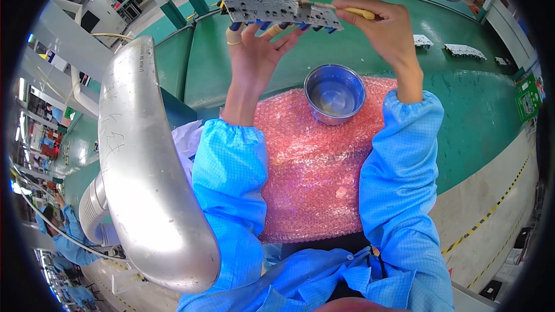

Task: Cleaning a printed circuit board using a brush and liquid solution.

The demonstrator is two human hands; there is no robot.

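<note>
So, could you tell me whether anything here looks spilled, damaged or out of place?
Nothing stands out. The left hand holds the circuit board, the right hand a thin tool against it, and the steel bowl sits upright on the pink bubble wrap.

left hand: raised, fingers spread upward | right hand: raised, fingers pinched | forearms upright

Green work table, curved seams running across its top. Near middle: pink bubble wrap sheet lying flat on the table. On the sheet's far edge: round metal bowl, upright. Far right on the bare green top: two small circuit boards, side by side, well apart from the sheet.
</note>
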